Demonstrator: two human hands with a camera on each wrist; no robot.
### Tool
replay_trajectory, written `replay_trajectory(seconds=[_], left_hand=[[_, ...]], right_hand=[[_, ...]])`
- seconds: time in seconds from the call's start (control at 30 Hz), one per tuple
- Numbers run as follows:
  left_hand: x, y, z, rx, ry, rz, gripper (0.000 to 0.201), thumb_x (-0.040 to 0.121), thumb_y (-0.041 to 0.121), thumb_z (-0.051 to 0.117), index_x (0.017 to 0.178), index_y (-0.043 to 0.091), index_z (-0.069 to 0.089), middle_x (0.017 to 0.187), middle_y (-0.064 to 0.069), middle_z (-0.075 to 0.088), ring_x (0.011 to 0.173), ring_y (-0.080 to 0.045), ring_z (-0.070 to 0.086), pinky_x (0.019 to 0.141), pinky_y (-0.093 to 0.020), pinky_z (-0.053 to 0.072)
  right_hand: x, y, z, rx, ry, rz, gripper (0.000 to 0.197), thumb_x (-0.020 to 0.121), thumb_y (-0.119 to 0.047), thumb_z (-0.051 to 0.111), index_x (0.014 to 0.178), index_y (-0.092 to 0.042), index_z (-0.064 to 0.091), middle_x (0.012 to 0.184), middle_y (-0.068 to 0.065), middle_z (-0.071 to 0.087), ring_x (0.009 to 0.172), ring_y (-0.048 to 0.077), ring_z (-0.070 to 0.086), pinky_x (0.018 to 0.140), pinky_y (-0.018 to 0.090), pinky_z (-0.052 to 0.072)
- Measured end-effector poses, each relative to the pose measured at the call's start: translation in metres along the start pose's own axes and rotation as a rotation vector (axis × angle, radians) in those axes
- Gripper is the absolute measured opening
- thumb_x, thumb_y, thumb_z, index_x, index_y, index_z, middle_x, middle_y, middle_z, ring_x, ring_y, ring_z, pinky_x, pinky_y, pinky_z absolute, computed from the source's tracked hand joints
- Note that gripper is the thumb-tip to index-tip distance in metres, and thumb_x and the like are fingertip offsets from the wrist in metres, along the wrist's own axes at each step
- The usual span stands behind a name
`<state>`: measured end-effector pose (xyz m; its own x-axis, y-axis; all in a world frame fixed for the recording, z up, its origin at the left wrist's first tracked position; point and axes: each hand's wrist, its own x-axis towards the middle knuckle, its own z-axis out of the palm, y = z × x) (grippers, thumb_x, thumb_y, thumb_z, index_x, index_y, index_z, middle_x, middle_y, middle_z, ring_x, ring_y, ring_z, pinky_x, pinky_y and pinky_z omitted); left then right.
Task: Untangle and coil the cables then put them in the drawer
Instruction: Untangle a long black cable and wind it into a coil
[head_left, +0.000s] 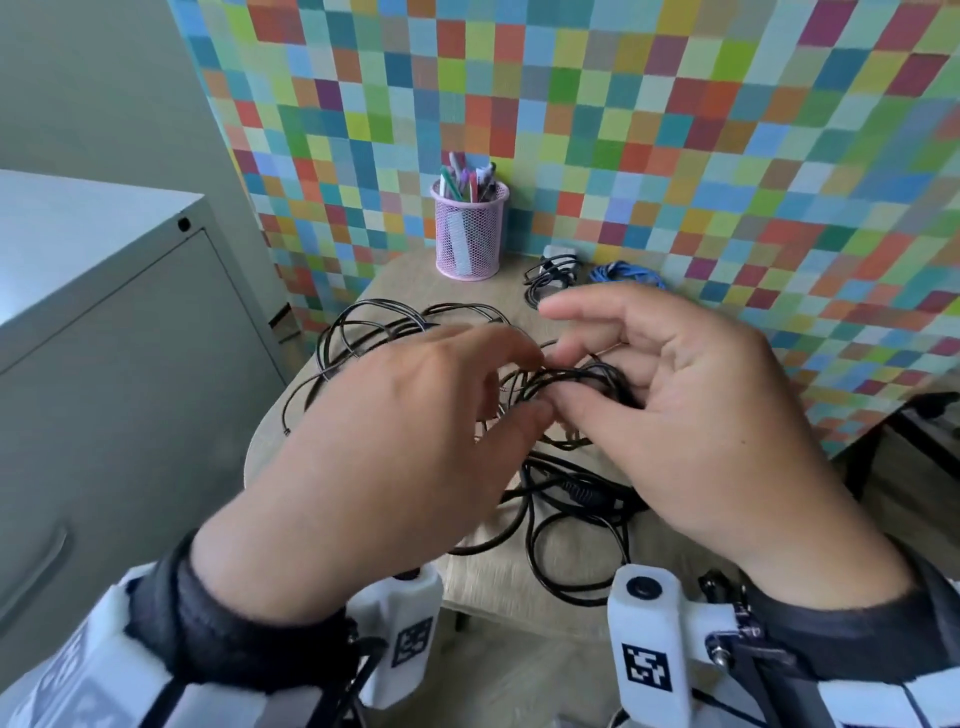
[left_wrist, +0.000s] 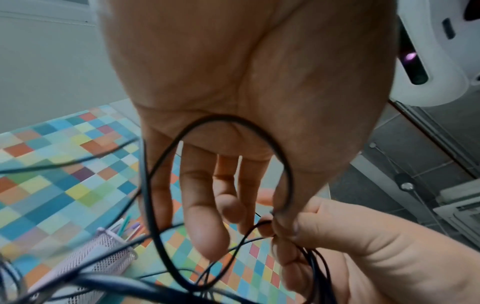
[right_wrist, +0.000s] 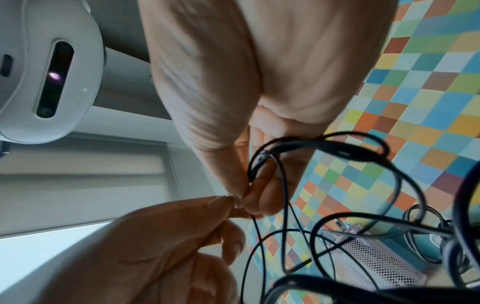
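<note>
While the left hand (head_left: 415, 431) and right hand (head_left: 691, 415) both pinch the thin black tangled cable (head_left: 566, 379) above the worktop (head_left: 488, 577) middle, untangling is in hand; next, one loop must be pulled free.

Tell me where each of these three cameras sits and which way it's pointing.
Head: on the head, looking forward and down at the table; left hand and right hand show, backs up.
Left wrist: under the wrist, looking along the palm to the fingers.
Right wrist: likewise, along its palm to the thumb's grip on the black cable.
All three share the pink pen cup.
</note>
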<state>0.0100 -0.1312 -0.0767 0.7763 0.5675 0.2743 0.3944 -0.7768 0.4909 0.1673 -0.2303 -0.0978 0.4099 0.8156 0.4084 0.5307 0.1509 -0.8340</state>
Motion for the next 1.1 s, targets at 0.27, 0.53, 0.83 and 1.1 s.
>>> replay_trajectory(seconds=[0.27,0.53,0.83,1.1], left_hand=[[0.004,-0.005,-0.001,-0.262,-0.005,-0.057,0.008,0.085,0.043,0.071,0.090,0.037,0.069,0.091,0.024,0.069,0.089,0.001,0.065,0.079,-0.025,0.053],[0.007,-0.012,0.002,-0.436,0.039,-0.130,0.021,0.099,0.012,0.062,0.093,0.031,0.070,0.072,0.009,0.076,0.052,0.003,0.063,0.051,-0.017,0.046],[0.009,-0.016,0.004,-0.664,0.097,-0.112,0.015,0.095,0.014,0.067,0.084,0.019,0.076,0.061,-0.004,0.065,0.050,-0.007,0.050,0.046,-0.014,0.037],[0.008,-0.017,0.003,-0.674,0.137,-0.074,0.010,0.091,0.023,0.075,0.082,0.021,0.077,0.062,-0.001,0.065,0.053,-0.011,0.047,0.049,-0.020,0.038]], right_hand=[[0.001,-0.002,-0.005,0.098,-0.031,-0.045,0.058,0.081,0.010,0.079,0.124,-0.027,0.068,0.111,-0.006,0.066,0.085,0.021,0.076,0.079,0.035,0.060],[0.002,-0.003,-0.018,0.017,-0.025,-0.059,0.031,0.084,-0.004,0.079,0.103,-0.027,0.071,0.100,-0.005,0.074,0.090,0.018,0.076,0.084,0.028,0.060],[0.002,-0.007,-0.023,0.150,-0.058,-0.007,0.017,0.081,-0.007,0.077,0.090,-0.021,0.072,0.084,0.002,0.077,0.074,0.016,0.073,0.072,0.028,0.061],[0.002,-0.012,-0.022,0.246,-0.047,0.024,0.015,0.077,-0.011,0.079,0.088,-0.020,0.073,0.083,0.005,0.077,0.075,0.012,0.072,0.072,0.021,0.058]])
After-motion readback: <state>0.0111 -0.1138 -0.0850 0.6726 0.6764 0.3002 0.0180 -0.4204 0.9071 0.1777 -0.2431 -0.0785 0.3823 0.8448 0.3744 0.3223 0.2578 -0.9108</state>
